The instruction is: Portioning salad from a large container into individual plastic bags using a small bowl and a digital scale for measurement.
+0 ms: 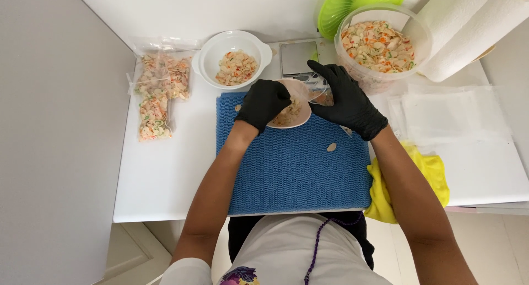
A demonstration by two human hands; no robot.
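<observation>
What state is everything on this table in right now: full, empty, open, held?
left hand: gloved, gripping the small bowl
right hand: gloved, holding a clear bag
small bowl: tilted, some pasta inside
clear bag: open at the bowl
white bowl: partly filled
large tub: open, nearly full
filled bags: lying flat
</observation>
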